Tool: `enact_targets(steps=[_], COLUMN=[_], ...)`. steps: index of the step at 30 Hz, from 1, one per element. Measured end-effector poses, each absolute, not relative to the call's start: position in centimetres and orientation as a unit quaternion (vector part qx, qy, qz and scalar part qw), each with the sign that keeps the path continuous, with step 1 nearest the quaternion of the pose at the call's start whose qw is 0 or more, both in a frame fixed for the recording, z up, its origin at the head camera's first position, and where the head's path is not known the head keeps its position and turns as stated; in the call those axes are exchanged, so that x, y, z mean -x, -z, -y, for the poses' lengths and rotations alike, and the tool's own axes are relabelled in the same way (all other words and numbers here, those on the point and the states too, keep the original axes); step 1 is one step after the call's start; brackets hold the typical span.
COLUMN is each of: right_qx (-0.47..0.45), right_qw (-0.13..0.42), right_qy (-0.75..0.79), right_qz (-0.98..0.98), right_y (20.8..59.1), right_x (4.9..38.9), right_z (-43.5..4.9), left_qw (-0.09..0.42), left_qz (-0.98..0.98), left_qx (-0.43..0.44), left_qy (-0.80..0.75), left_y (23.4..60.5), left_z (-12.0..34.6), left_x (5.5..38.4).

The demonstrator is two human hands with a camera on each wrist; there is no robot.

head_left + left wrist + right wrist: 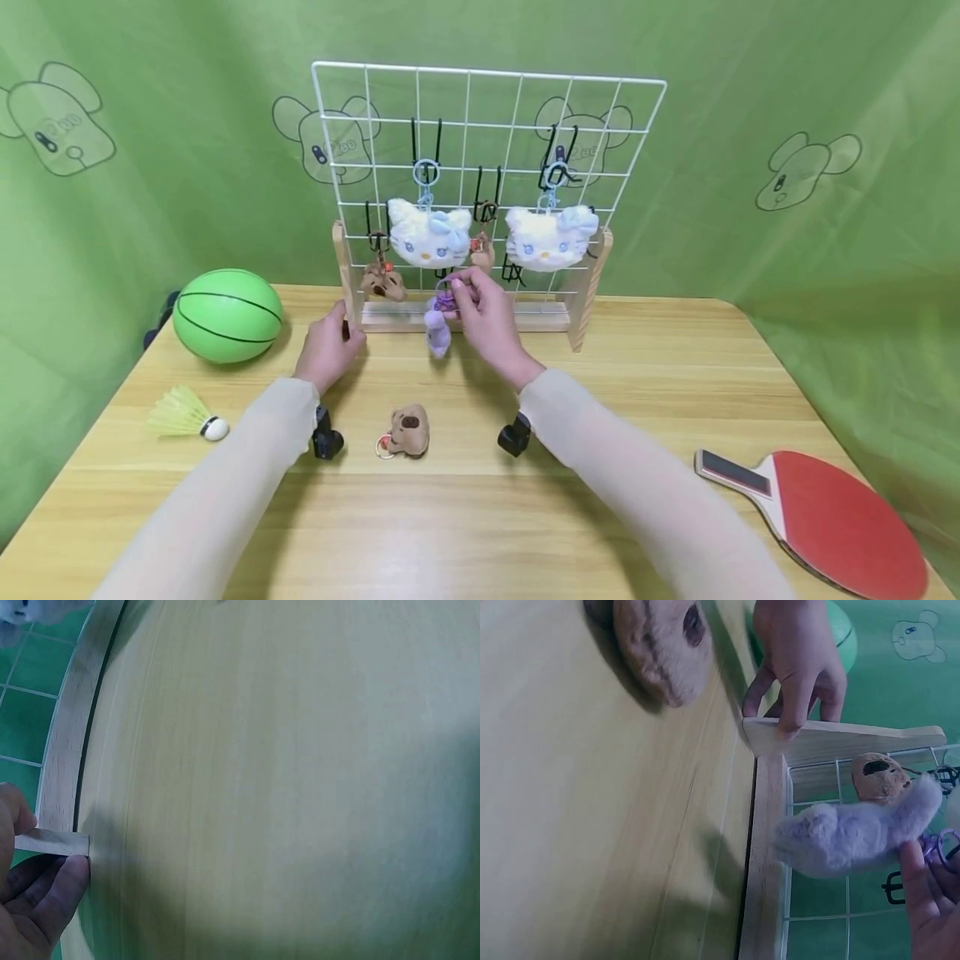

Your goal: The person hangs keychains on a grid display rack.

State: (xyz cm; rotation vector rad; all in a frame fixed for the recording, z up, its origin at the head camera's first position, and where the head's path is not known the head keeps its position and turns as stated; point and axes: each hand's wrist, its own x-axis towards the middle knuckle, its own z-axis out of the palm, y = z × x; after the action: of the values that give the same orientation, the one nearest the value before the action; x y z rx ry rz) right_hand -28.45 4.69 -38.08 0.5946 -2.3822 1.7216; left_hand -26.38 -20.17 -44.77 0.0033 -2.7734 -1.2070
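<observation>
My left hand (327, 346) grips the left wooden leg (56, 841) of a white wire grid rack (491, 75) between thumb and fingers. With my right hand (487, 321) I pinch the purple ring and strap of a lavender plush keychain (437, 333) at the rack's lower middle, close to a black hook (893, 888). The lavender plush hangs below the fingers in the head view. Two white cat-head plush keychains (429, 237) hang above, one on each side. Brown plush keychains (384, 282) also hang on hooks at the left and the centre.
A brown plush keychain (410, 431) lies on the wooden table (360, 533) between the arms. Left of the rack sit a green ball (228, 317) and a yellow shuttlecock (187, 415). A red table tennis paddle (847, 521) lies at the front right. Green fabric (750, 75) surrounds the table.
</observation>
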Motion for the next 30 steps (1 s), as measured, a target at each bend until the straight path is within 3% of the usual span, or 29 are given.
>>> enact_targets(steps=[12, 30], right_qx=[-0.184, -0.143], right_qw=[0.108, 0.143], right_qy=[-0.466, -0.501], right_qz=[0.858, 0.842], right_y=[38.3, 39.6], right_x=[28.8, 31.2], right_z=[-3.7, -3.2], left_qw=[0.062, 0.063], left_qz=[0.916, 0.914], left_qx=[-0.003, -0.006], left_qy=[0.396, 0.401], left_y=[44.8, 45.0], left_z=[20.3, 20.2], left_x=[26.4, 26.4])
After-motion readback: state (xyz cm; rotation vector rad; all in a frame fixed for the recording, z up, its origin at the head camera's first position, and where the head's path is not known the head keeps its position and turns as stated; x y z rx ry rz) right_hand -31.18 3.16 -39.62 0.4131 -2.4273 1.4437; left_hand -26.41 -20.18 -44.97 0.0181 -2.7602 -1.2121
